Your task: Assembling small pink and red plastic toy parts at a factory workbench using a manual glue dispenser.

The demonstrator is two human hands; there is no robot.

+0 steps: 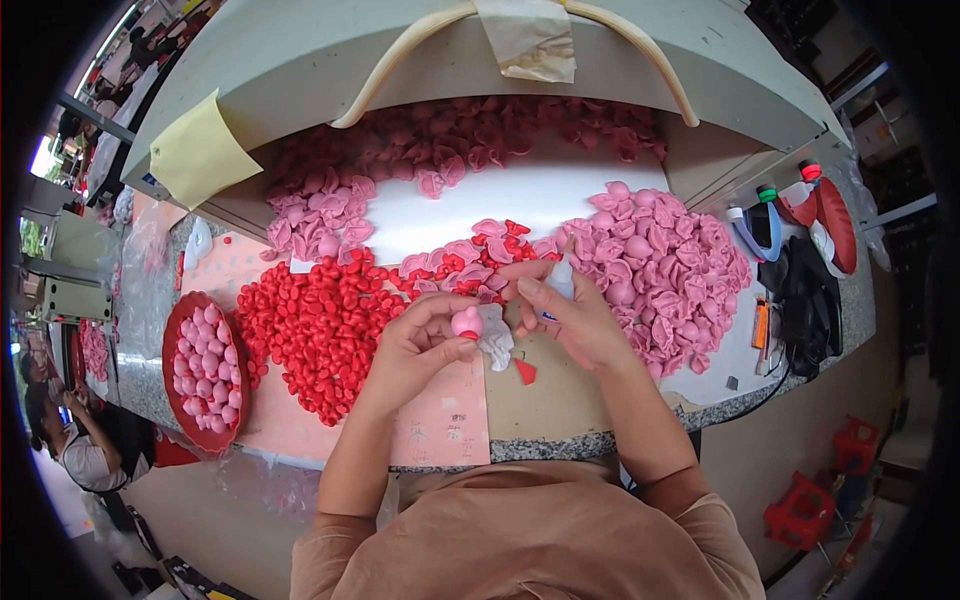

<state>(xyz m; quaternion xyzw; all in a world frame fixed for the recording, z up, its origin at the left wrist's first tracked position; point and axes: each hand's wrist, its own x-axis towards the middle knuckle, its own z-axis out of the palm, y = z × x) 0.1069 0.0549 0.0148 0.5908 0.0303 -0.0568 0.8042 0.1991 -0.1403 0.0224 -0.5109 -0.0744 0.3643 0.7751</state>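
Observation:
Between the thumb and fingers of my left hand is a small pink ball-shaped piece with a red part at its lower side. My right hand is closed around a small whitish squeeze bottle, its narrow tip pointing up. A crumpled white cloth or tissue lies between the two hands. Just below it is a flat red scrap. Close to my left hand spreads a heap of glossy red pieces. Pink ruffled pieces are piled beyond my right hand.
A red dish of pink balls stands at the left. Ahead, a grey hood-like housing shelters more pink pieces. Bottles with coloured caps, a black bag and an orange tool sit at the right. Red stools stand on the floor.

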